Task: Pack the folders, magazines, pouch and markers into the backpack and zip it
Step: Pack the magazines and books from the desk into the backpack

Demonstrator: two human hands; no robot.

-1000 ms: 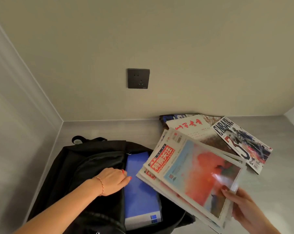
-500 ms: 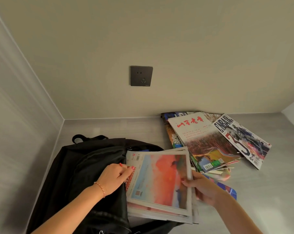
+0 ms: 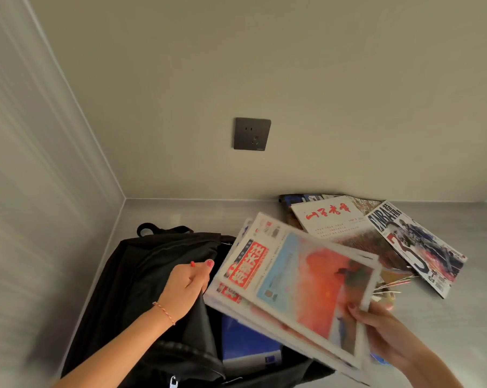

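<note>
Head view: left hand [image 3: 186,285] grips the front flap of the black backpack [image 3: 141,289], fingers curled over its edge, mouth open. Blue folder [image 3: 247,343] sits inside. Right hand [image 3: 382,329] pinches a blurred stack of magazines [image 3: 295,287] at its near right corner, thumb on top, the stack tilted above the opening. More magazines — pile [image 3: 376,233] — lie on the desk [image 3: 460,317] beyond.

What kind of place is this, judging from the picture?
Probably a built-in desk nook in a home or dormitory: a grey tabletop walled on three sides, a dark wall socket above it, and magazines beside a backpack.
</note>
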